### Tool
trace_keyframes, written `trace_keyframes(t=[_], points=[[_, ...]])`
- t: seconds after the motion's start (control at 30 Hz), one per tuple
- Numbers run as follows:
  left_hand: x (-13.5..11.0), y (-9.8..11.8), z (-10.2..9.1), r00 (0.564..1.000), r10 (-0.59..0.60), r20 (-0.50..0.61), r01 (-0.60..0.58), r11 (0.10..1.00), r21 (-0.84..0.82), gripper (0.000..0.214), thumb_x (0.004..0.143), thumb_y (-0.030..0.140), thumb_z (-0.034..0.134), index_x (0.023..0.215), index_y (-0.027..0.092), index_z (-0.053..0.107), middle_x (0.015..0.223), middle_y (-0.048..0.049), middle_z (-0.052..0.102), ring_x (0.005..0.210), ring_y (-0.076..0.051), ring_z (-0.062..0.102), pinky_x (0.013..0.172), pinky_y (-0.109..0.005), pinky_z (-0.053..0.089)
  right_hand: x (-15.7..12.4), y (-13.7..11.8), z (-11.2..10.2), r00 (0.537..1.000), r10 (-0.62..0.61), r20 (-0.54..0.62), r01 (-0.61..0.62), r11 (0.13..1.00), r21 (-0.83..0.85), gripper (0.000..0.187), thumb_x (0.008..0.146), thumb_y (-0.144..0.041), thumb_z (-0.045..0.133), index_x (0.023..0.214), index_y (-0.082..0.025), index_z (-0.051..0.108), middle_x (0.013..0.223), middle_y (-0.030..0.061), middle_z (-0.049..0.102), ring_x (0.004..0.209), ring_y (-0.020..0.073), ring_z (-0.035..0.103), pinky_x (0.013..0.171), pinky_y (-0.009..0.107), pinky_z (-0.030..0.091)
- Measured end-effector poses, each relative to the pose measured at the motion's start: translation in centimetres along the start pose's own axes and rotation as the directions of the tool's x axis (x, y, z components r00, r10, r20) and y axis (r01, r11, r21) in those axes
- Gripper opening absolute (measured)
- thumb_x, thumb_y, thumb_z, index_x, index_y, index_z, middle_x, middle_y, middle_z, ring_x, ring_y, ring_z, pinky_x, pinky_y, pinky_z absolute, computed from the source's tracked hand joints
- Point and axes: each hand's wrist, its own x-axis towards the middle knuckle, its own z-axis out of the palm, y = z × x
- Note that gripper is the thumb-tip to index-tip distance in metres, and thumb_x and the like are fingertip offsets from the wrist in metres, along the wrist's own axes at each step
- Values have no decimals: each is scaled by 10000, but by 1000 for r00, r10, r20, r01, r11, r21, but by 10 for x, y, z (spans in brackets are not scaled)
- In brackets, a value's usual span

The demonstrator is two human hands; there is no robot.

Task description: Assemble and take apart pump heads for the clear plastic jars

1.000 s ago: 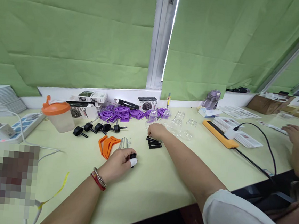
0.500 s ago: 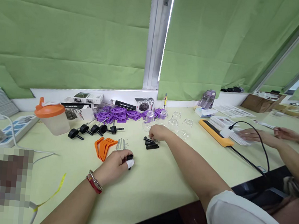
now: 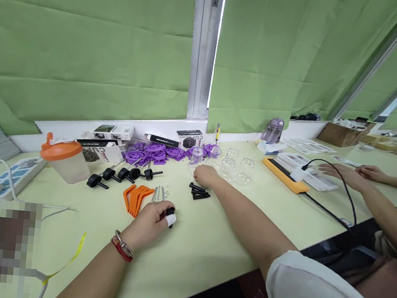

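Observation:
My left hand (image 3: 150,219) rests on the pale green table (image 3: 211,243), its fingers closed round a small black part (image 3: 170,211); one fingertip wears a white cot. My right hand (image 3: 205,174) reaches further out, fingers curled down onto a little stack of black bars (image 3: 199,193). Orange curved pieces (image 3: 136,196) and a few metal screws (image 3: 159,193) lie just beyond my left hand. Clear plastic cups (image 3: 233,166) stand right behind my right hand.
Purple round parts (image 3: 156,151), black knobbed bolts (image 3: 119,175), product boxes (image 3: 111,134) and an orange-lidded shaker (image 3: 63,158) sit at the back left. An orange power strip (image 3: 283,175) with a black cable lies right. Another person's hands (image 3: 349,174) rest on leaflets at the far right.
The view has drifted, so everything sits a bit lower and further left. The other person's arms reached onto the leaflets at the right. My two hands kept their places.

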Motion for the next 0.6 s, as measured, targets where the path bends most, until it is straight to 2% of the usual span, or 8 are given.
trace_keyframes(t=[0.17, 0.37, 0.6], points=[[0, 1, 0, 1000, -6, 10, 6, 1000, -14, 193, 822, 355, 504, 796, 179, 579, 671, 5, 557, 601, -130, 453, 566, -244, 358, -2, 2, 3, 1000, 22, 10, -22, 1000, 13, 264, 754, -131, 530, 944, -166, 709, 1001, 128, 684, 901, 225, 627, 675, 257, 427], [0, 1, 1, 1000, -7, 2, 7, 1000, -10, 208, 820, 361, 502, 800, 173, 589, 670, 1, 555, 600, -130, 458, 555, -242, 354, -3, 4, 7, 1000, 12, 8, -13, 999, 41, 244, 763, -141, 511, 864, -205, 724, 958, 81, 695, 911, 206, 615, 680, 242, 414], [0, 2, 1, 1000, 3, -6, -3, 1000, -2, 208, 815, 363, 502, 794, 175, 587, 673, 1, 553, 600, -128, 451, 554, -238, 350, -2, 1, 8, 1000, 7, -12, -7, 998, 56, 267, 762, -147, 510, 900, -218, 727, 977, 72, 696, 930, 203, 606, 689, 236, 410]])
